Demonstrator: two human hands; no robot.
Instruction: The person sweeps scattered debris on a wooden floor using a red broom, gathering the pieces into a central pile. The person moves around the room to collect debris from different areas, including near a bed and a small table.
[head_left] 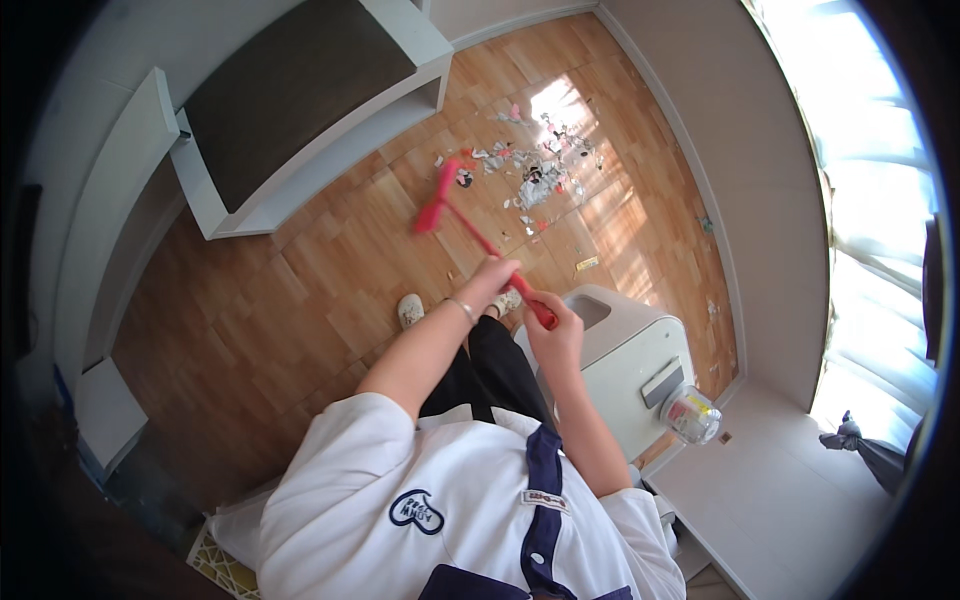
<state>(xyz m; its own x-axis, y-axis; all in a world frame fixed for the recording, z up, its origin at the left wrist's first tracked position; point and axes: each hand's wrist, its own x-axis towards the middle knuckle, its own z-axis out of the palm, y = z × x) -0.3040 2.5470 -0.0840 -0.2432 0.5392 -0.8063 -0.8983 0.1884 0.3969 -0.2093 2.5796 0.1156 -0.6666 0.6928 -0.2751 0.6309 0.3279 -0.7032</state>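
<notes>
Both hands are closed round the handle of a red broom, which slants away from me toward the floor. My left hand grips it lower down, nearer the head, with a bracelet on that wrist. Closer to the handle's top end sits my right hand. The broom's head, slightly blurred, is at the left edge of a scatter of torn paper scraps. The scraps are white, grey, pink and black, spread over the wood-look floor. Whether the head touches the floor I cannot tell.
A white cabinet with a dark top stands at the far left. Close on my right is a white box-shaped unit, with a clear jar beside it. A small yellow piece lies on the floor. Bright curtains hang at the right.
</notes>
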